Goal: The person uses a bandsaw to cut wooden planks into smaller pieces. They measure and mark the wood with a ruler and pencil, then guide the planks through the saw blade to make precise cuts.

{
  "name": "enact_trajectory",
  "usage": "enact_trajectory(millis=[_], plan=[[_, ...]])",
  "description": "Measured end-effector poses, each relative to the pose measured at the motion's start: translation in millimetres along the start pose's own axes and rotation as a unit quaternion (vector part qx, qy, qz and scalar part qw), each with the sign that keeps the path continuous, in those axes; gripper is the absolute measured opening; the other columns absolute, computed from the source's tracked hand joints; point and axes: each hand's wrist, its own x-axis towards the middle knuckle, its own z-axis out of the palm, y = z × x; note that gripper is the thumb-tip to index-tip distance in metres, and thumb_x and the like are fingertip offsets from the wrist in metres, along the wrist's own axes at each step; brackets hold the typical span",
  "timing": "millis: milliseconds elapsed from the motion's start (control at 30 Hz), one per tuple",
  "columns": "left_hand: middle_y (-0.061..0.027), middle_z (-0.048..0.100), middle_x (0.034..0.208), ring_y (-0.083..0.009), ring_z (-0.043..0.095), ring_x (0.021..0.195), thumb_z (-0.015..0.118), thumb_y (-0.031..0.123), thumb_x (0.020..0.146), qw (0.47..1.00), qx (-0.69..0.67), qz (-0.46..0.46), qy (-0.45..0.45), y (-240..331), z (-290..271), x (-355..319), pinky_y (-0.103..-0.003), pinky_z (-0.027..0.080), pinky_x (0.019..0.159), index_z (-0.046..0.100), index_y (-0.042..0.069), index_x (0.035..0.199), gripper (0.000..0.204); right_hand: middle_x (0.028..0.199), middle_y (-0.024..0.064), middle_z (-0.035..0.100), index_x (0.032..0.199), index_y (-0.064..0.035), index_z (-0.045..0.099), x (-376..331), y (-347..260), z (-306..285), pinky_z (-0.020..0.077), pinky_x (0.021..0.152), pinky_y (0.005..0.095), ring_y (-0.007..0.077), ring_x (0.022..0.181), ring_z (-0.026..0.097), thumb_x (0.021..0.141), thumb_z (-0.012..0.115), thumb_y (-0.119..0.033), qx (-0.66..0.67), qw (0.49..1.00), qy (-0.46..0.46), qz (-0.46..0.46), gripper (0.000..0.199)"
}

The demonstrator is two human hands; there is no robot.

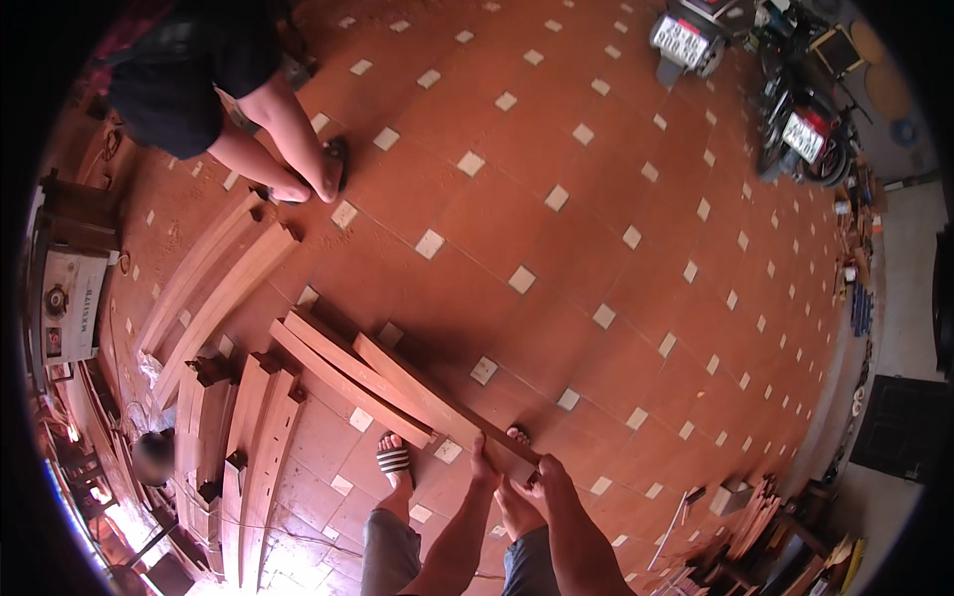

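Both my hands are on the near end of a long, slightly curved wooden beam (pixel 437 402), which slants away to the far left. My left hand (pixel 483 463) grips its left side, thumb up along the face. On the right edge of the same end, my right hand (pixel 540 477) is closed, its fingers partly hidden. Close along the beam's left side, another curved wooden piece (pixel 348 385) lies on the tiled floor. The far end of the held beam reaches over or beside a neighbouring piece; whether they touch, I cannot tell.
Two curved beams (pixel 234 283) lie farther left, near another person (pixel 199 79) in dark clothes. Several notched wooden pieces (pixel 253 422) are grouped at left, beside a cardboard box (pixel 75 303). Motorbikes (pixel 803 134) stand at far right; wood scraps (pixel 760 521) pile at near right.
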Motion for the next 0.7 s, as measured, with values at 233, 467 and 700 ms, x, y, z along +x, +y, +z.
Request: enact_trajectory(millis=[233, 467, 700], plan=[[-0.0113, 0.07, 0.142, -0.0346, 0.064, 0.131, 0.066, 0.058, 0.105, 0.999, -0.005, -0.027, 0.031, 55, 50, -92, -0.057, 0.051, 0.115, 0.061, 0.016, 0.151, 0.063, 0.134, 0.0161, 0.074, 0.145, -0.0096, 0.065, -132, 12, 13, 0.0536, 0.109, 0.0474, 0.0268, 0.131, 0.064, 0.099, 0.066, -0.072, -0.538, 0.823, -0.023, -0.181, 0.078], [-0.0132, 0.068, 0.145, -0.0382, 0.062, 0.136, 0.065, 0.06, 0.102, 0.99, 0.039, -0.098, 0.097, 106, 120, -197, -0.062, 0.05, 0.115, 0.061, 0.015, 0.153, 0.068, 0.119, 0.01, 0.078, 0.134, -0.0135, 0.073, -241, 41, 62, 0.0582, 0.092, 0.044, 0.0251, 0.1, 0.074, 0.092, 0.076, -0.073, -0.577, 0.784, -0.216, -0.085, 0.073], [-0.0172, 0.061, 0.156, -0.0395, 0.059, 0.143, 0.07, 0.05, 0.099, 0.975, 0.203, 0.032, 0.085, 16, 113, -222, -0.058, 0.047, 0.118, 0.064, 0.019, 0.151, 0.061, 0.123, 0.0116, 0.077, 0.134, -0.0097, 0.071, -269, 20, -14, 0.0566, 0.098, 0.0457, 0.029, 0.109, 0.072, 0.084, 0.083, -0.054, -0.588, 0.775, -0.097, -0.21, 0.067]])
